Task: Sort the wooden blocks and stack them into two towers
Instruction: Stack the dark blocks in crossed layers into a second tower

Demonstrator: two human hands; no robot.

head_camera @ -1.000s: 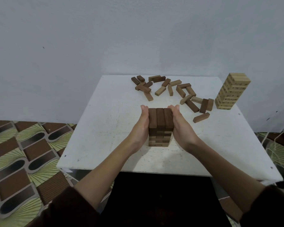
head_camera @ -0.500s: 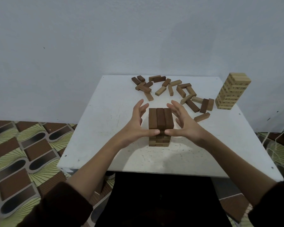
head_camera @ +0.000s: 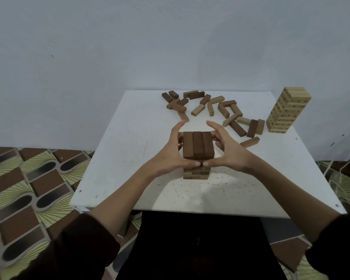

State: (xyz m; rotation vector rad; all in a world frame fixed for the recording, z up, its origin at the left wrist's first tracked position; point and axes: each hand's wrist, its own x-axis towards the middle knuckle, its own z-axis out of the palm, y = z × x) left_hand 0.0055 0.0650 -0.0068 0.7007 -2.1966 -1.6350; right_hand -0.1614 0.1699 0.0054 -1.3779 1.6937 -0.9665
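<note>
A dark brown block tower (head_camera: pixel 198 145) stands in the middle of the white table (head_camera: pixel 129 150), its top layer made of three blocks side by side. My left hand (head_camera: pixel 170 156) and right hand (head_camera: pixel 228 154) cup it from either side. Both thumbs touch its front face and nearly meet there. The fingers are spread and reach round toward the back, with the index fingers lifted clear. A light wood tower (head_camera: pixel 285 110) stands at the far right of the table. Several loose dark and light blocks (head_camera: pixel 210 106) lie scattered along the far edge.
One loose brown block (head_camera: pixel 250 142) lies just right of my right hand. The table backs onto a plain wall. Patterned floor mats (head_camera: pixel 28 188) lie to the left, and pale cords (head_camera: pixel 343 178) hang off to the right.
My palms were pressed flat against the dark tower's sides. They have since opened out, and the thumbs have come round to its front face while the fingers spread toward the back.
</note>
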